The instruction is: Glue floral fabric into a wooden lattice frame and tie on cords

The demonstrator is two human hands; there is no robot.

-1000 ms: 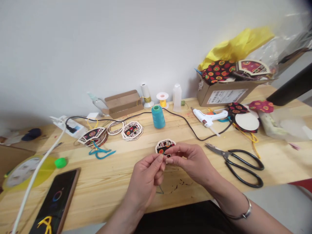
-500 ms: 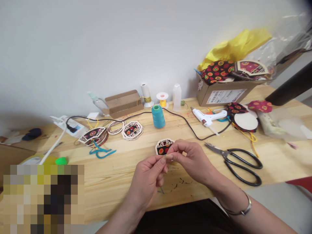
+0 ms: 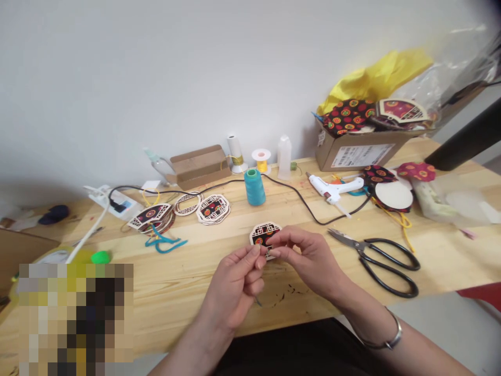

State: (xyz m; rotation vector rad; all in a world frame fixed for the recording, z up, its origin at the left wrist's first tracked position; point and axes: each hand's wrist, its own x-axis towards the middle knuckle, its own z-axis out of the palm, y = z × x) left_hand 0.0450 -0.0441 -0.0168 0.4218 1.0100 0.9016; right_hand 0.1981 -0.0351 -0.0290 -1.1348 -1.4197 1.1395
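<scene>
My left hand [image 3: 240, 277] is closed, thumb pinched against the fingers. Close beside it, my right hand [image 3: 309, 256] also pinches with thumb and forefinger. Whatever lies between the fingertips is too small to make out. Just beyond them, partly hidden by the fingers, a wooden lattice piece with flowered black fabric [image 3: 261, 235] lies on the table. Farther back stands a cone of blue thread [image 3: 254, 188]. Black-handled scissors [image 3: 364, 248] lie to the right of my right hand, blades partly open.
A white glue gun [image 3: 332, 188] rests at the right, its black cable crossing the table [image 3: 176, 292]. Lattice pieces [image 3: 213, 210] and fan-shaped pieces [image 3: 152, 216] lie at the left. A cardboard box [image 3: 352, 151] holding fabric stands at the back right. Dark scraps [image 3: 287, 295] lie near my hands.
My two hands have drawn slightly apart at the fingertips, the left shifting a little left. More of the lattice piece shows behind them.
</scene>
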